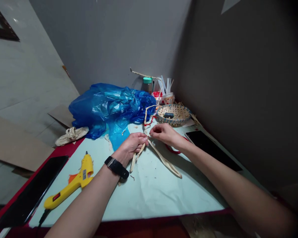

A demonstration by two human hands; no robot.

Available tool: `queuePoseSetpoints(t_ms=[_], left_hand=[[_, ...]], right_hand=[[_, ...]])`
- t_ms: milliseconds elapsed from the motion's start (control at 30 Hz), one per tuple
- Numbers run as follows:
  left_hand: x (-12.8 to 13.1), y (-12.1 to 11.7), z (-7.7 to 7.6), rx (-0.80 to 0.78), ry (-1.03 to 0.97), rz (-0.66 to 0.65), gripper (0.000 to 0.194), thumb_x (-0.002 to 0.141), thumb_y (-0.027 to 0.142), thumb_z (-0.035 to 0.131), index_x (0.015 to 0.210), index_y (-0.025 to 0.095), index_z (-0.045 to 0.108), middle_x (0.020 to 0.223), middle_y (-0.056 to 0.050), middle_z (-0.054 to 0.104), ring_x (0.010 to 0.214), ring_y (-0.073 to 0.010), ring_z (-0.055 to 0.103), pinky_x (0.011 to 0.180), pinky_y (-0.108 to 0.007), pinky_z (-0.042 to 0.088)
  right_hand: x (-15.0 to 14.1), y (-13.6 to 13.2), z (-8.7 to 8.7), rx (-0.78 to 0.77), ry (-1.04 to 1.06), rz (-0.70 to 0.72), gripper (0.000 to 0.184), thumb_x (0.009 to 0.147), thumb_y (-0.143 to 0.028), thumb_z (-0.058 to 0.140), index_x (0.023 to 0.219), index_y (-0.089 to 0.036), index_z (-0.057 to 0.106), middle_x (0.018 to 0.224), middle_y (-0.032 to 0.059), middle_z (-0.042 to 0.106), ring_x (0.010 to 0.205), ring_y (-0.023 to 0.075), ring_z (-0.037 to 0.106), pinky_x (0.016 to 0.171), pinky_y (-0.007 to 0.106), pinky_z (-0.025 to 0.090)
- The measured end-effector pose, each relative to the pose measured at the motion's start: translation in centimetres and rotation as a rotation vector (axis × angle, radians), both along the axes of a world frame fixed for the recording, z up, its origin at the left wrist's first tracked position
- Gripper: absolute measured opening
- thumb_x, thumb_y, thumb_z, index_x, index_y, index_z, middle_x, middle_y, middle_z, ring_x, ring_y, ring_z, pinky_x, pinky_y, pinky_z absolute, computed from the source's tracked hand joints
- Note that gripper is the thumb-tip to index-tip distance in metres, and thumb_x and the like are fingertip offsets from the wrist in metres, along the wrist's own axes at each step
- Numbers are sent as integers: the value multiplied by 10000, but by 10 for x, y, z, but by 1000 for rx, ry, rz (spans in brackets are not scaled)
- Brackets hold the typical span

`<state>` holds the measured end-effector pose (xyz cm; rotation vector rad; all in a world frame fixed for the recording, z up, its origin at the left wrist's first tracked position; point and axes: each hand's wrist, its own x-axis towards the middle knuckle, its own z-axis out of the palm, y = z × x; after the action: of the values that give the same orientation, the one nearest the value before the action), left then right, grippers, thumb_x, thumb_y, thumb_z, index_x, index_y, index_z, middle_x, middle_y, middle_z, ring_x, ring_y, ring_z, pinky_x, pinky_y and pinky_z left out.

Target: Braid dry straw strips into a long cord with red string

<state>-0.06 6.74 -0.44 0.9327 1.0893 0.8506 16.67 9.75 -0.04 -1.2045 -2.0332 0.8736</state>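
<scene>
My left hand point(132, 144), with a black band on the wrist, pinches a bundle of pale straw strips point(161, 158) over the light green sheet point(149, 191). Just to the right, my right hand point(164, 133) is closed on the same strips where they cross. Loose ends trail down toward me across the sheet, and one thin strip rises from between my hands toward the back wall.
A yellow glue gun point(72, 185) lies at the left beside a dark tablet point(29, 195). A blue plastic bag point(109, 107) is heaped behind. A woven basket point(173, 114), a cup of sticks point(167, 96) and a jar point(147, 84) stand at the back. A black phone point(213, 148) lies on the right.
</scene>
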Motion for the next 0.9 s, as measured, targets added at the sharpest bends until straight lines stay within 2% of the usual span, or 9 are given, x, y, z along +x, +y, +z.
queuePoseSetpoints(t_ms=[167,333,400,500,567,633,767,833,900], left_hand=[[0,1,-2,7,16,5,107,758,24,525,690,106,537,531,26,519,310,13,233,316,-144,105],[1,-1,-1,6,26,26,129,753,0,490,695,103,541,506,24,521,296,10,234,314,-148,103],[2,-1,0,1,20,32,137,751,-10,479,699,99,542,500,20,524,293,8,245,313,-148,102],[2,-1,1,-9,-1,33,141,743,-25,478,696,92,542,501,13,530,294,9,249,312,-148,101],[1,0,1,-18,-20,34,146,743,-29,478,689,93,538,505,13,529,294,12,244,312,-147,98],[0,1,0,-27,-40,33,148,749,-26,476,692,97,535,512,13,530,294,15,239,310,-146,93],[-3,4,-1,-55,-87,10,151,761,-25,464,721,97,543,521,16,517,297,15,235,307,-143,87],[-6,6,-1,-66,-117,-5,150,762,-26,464,732,96,546,528,17,507,304,16,238,309,-138,91],[-7,7,-1,-72,-145,-11,139,759,-24,481,743,98,547,544,16,507,312,19,236,313,-133,95]], right_hand=[[-6,-1,0,145,31,-82,158,747,-232,538,745,-138,664,693,26,655,643,138,550,596,227,370],[-4,2,1,128,49,-46,204,819,-278,499,850,-140,646,800,47,684,704,155,601,613,231,401],[5,1,10,157,-73,-72,231,864,-280,448,879,-143,633,815,52,685,720,160,608,620,236,400],[20,-10,25,268,-485,-191,201,875,-243,440,873,-148,617,803,72,673,752,188,608,629,258,379],[27,-23,28,268,-802,-237,186,869,-271,467,878,-148,606,825,100,660,760,223,610,594,274,360],[28,-37,24,241,-1001,-244,222,883,-319,463,915,-142,591,867,125,645,772,243,610,576,283,356],[25,-52,9,347,-1072,-249,218,916,-272,411,953,-127,570,912,151,611,851,257,580,629,301,395],[25,-52,6,414,-1067,-255,196,903,-254,434,949,-116,566,926,173,600,892,281,557,667,322,407],[27,-49,4,406,-1061,-276,199,903,-250,426,946,-108,558,912,183,600,877,292,554,649,332,406]])
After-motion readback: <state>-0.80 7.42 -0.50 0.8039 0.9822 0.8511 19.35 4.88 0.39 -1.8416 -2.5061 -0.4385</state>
